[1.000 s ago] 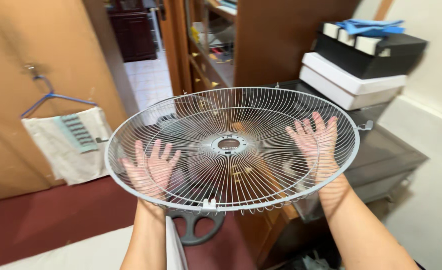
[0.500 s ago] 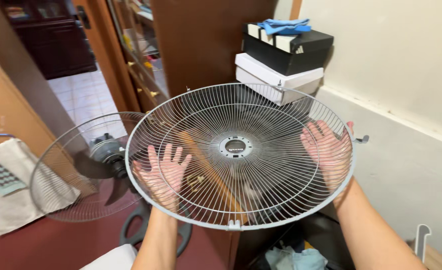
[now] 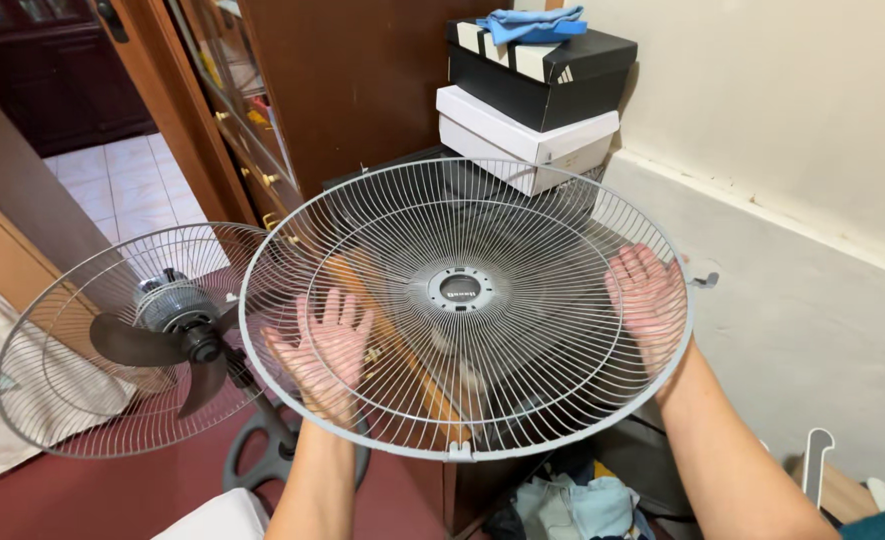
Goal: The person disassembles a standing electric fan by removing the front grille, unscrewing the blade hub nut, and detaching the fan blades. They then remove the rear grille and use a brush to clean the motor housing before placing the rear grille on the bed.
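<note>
I hold a round grey wire fan guard (image 3: 522, 230) out in front of me, tilted with its hub ring toward me. My left hand (image 3: 322, 350) presses flat against its lower left from behind, fingers spread. My right hand (image 3: 647, 300) is flat against its right rim, also behind the wires. To the left stands a pedestal fan (image 3: 177, 335) with dark blades, its rear guard (image 3: 32, 400) still on and its front uncovered.
A black shoebox (image 3: 537, 60) with a blue cloth sits on a white box (image 3: 522, 135) against the cream wall. A brown cabinet (image 3: 342, 90) and a doorway to a tiled room lie behind. Clothes (image 3: 572, 505) lie on the red floor below.
My view has swung right and down, bringing the fan with its blades into sight at left. The guard stays between my hands, shifted slightly left and lower.
</note>
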